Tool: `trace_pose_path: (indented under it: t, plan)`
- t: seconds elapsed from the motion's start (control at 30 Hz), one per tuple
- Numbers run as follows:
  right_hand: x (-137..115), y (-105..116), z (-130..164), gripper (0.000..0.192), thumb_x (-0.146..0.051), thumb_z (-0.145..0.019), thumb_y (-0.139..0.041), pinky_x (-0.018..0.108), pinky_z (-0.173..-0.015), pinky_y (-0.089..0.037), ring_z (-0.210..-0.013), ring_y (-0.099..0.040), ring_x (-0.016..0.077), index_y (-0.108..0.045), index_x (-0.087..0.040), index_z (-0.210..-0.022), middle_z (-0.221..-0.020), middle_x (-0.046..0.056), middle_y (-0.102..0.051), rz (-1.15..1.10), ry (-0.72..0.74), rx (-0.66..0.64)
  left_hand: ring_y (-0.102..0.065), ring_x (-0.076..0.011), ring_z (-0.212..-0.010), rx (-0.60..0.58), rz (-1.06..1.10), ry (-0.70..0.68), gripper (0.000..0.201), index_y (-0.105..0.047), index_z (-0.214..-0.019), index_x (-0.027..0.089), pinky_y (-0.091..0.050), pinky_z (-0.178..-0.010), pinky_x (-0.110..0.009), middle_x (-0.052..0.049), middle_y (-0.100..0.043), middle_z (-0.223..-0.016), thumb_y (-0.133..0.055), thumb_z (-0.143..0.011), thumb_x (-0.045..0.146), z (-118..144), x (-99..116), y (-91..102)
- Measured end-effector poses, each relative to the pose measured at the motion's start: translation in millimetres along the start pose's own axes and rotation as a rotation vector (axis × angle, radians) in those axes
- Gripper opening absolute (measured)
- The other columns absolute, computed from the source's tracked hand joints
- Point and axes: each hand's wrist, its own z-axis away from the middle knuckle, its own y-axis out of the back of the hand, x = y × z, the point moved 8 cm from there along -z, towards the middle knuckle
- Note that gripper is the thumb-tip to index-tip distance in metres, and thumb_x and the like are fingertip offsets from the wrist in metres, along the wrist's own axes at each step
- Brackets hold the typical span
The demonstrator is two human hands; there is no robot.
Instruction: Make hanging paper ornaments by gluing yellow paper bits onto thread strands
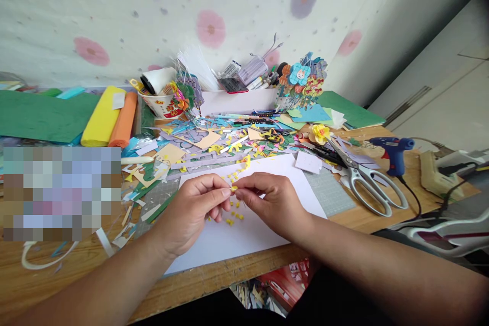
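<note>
1. Floral wallpaper is backing a wooden worktop (355, 221) that is lying thick with coloured paper scraps (214, 140).
2. Both hands are meeting over a white sheet (267, 173) near the front edge.
3. Left hand (193, 211) is curling nearly closed, fingertips pinching a tiny yellow piece (234, 188).
4. Right hand (273, 198) is pinching the same piece from the other side.
5. More yellow bits (235, 216) are lying on the sheet just below the hands.
6. Scissors (364, 178) and a blue glue gun (393, 150) are resting to the right.

Scissors (367, 178) and glue gun (393, 152) at frame right; paper rolls (110, 117) upper left; sheet (244, 234) centre, scraps (214, 142) behind.
</note>
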Motion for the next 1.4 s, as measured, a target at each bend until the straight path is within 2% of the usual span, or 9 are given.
trace_pose_path:
  t: [0.2,0.37,0.6,0.73,0.9,1.1,1.27,1.4]
  plan:
    - [2,2,-6,0.015,-0.015,-0.084,-0.062,0.022,-0.061,-0.046,-0.066,-0.063,0.0119,-0.075,-0.021,-0.081,-0.075,0.000,-0.073,-0.013,-0.076,-0.143,-0.043,-0.0092,-0.050,0.002,-0.162,-0.054,0.016,-0.065,-0.068,0.019,-0.032,-0.047,-0.023,0.002,-0.056,-0.057,-0.065,-0.079,0.031,-1,1,3.7]
    - [7,0,-6,0.014,-0.016,-0.083,-0.063,0.022,-0.060,-0.046,-0.065,-0.063,0.0120,-0.076,-0.020,-0.083,-0.074,-0.001,-0.073,-0.017,-0.126,-0.221,-0.038,-0.0085,-0.049,0.003,-0.209,-0.044,0.014,-0.067,-0.068,0.018,-0.026,-0.045,-0.023,0.003,-0.050,-0.054,-0.065,-0.076,0.029,-1,3,2.1]
    - [2,3,-6,0.017,-0.013,-0.083,-0.063,0.023,-0.064,-0.048,-0.069,-0.066,0.0130,-0.077,-0.023,-0.085,-0.080,-0.001,-0.075,-0.001,-0.080,-0.219,-0.030,-0.0053,-0.042,-0.037,-0.002,0.112,0.019,-0.064,-0.065,0.016,-0.020,-0.043,-0.022,0.007,-0.040,-0.045,-0.069,-0.072,0.032,0,-7,-1.7]
    - [-5,6,-5,0.019,-0.016,-0.086,-0.061,0.024,-0.068,-0.049,-0.074,-0.066,0.0143,-0.077,-0.024,-0.091,-0.084,0.001,-0.075,0.017,0.021,-0.184,-0.026,-0.0039,-0.041,-0.036,0.153,0.208,0.020,-0.064,-0.072,0.016,-0.020,-0.041,-0.020,0.009,-0.036,-0.044,-0.074,-0.069,0.033,1,-14,-2.4]
    - [-15,6,-1,0.021,-0.018,-0.088,-0.059,0.025,-0.067,-0.050,-0.071,-0.065,0.0148,-0.074,-0.022,-0.102,-0.083,0.004,-0.073,0.126,0.163,-0.129,-0.024,-0.0028,-0.041,-0.028,0.231,0.228,0.023,-0.064,-0.074,0.015,-0.018,-0.040,-0.017,0.010,-0.036,-0.044,-0.078,-0.067,0.031,1,-16,-2.8]
    - [-22,7,2,0.019,-0.023,-0.090,-0.061,0.026,-0.063,-0.049,-0.067,-0.064,0.0158,-0.074,-0.016,-0.102,-0.077,0.008,-0.072,0.245,0.281,-0.009,-0.026,-0.0023,-0.039,-0.052,0.283,0.212,0.021,-0.065,-0.074,0.014,-0.024,-0.039,-0.017,0.008,-0.045,-0.043,-0.078,-0.068,0.029,0,-18,-5.3]
    - [-19,9,1,0.016,-0.021,-0.090,-0.061,0.025,-0.062,-0.048,-0.067,-0.065,0.0152,-0.076,-0.017,-0.095,-0.076,0.006,-0.072,0.258,0.243,0.010,-0.032,-0.0031,-0.038,-0.071,0.268,0.150,0.016,-0.071,-0.078,0.014,-0.030,-0.040,-0.017,0.004,-0.056,-0.045,-0.076,-0.071,0.028,0,-14,-6.1]
    - [-17,13,-2,0.016,-0.017,-0.087,-0.061,0.024,-0.060,-0.046,-0.065,-0.064,0.0142,-0.076,-0.015,-0.091,-0.074,0.006,-0.072,0.251,0.197,-0.002,-0.038,-0.0042,-0.038,-0.107,0.268,0.136,0.020,-0.074,-0.082,0.014,-0.033,-0.040,-0.017,0.000,-0.063,-0.050,-0.072,-0.077,0.033,0,-12,-8.2]
